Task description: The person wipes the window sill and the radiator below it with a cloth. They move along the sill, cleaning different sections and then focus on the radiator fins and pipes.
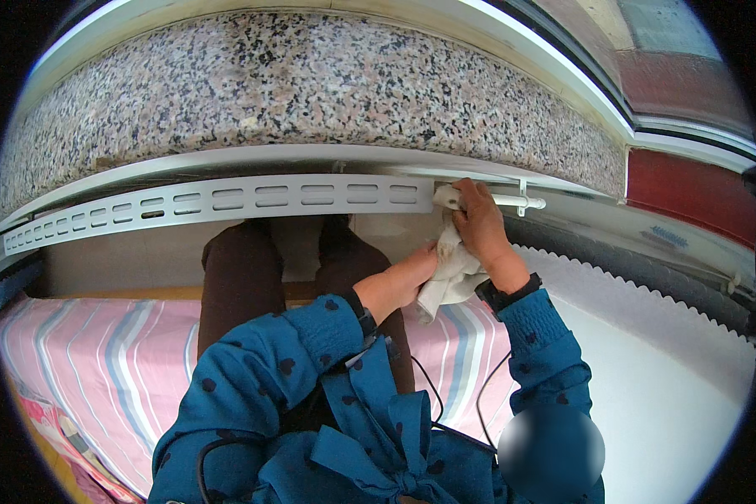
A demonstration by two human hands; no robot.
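Observation:
A crumpled off-white cloth (452,268) with brownish smudges hangs between my two hands. My right hand (481,220) presses part of it around a white pipe (510,200) at the right end of a radiator. Lower and to the left, my left hand (409,271) grips a hanging part of the same cloth; its fingertips are partly hidden. Beside my right hand ends the radiator's long white slotted top panel (290,194), which runs off to the left. Past my fingers, a small white bracket (522,189) holds the pipe.
Above the radiator juts a speckled granite windowsill (290,82), with a window frame (633,126) behind it. A pink striped bed sheet (120,353) lies under my legs. To the right is a white surface with a scalloped edge (605,283). Black cables (438,397) hang by my torso.

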